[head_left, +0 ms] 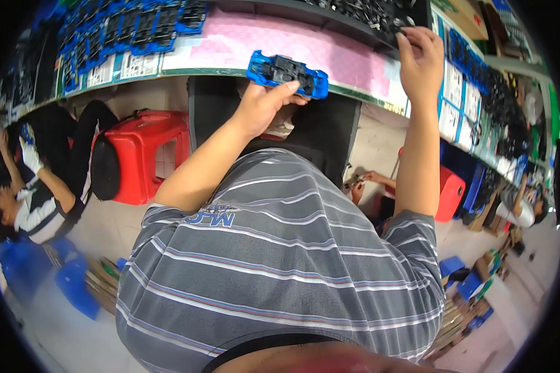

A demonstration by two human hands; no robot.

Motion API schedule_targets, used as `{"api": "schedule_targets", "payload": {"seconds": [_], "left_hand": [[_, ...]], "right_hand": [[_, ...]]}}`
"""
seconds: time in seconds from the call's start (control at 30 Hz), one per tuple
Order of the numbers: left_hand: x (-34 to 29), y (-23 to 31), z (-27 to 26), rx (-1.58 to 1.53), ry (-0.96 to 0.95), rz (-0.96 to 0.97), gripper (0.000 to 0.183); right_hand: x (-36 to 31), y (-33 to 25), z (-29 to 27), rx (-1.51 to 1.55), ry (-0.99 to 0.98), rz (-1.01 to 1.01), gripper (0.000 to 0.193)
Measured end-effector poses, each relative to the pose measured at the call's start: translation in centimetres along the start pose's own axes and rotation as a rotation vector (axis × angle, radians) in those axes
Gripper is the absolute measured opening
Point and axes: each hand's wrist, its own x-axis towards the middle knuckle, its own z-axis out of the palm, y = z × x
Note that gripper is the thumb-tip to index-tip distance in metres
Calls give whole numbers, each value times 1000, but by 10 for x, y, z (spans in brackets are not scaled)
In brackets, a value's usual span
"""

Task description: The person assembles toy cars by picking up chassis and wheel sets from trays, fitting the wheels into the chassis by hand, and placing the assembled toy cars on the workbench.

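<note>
My left hand (264,107) grips a blue toy car body (289,71) with black parts fitted inside it. The thumb lies over its near edge, and the body is held over the table's front edge. Farther right, my right hand (422,62) is at the near rim of a long black tray (354,36) that holds many small black parts (379,13). Its fingers are curled together with the tips at the tray's right end; whatever they pinch is too small to make out.
Rows of blue-and-black car bodies (134,28) lie on the table at the far left, and more (470,59) at the right. A pink sheet (249,34) covers the table's middle. A red stool (144,152) stands left below. Other people sit at both sides.
</note>
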Motion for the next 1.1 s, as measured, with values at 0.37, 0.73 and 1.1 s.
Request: {"api": "schedule_targets", "payload": {"seconds": [0.37,0.73,1.1], "left_hand": [[13,-2,16,-11,-18,-21,28],[-4,-7,17,-92,75,-32,25],[-2,12,12,-120,23,35,30]], "right_hand": [[14,4,-11,-113,93,92,15],[4,14,-3,-164,90,210,13],[-64,-94,14,323,-403,28,40]]}}
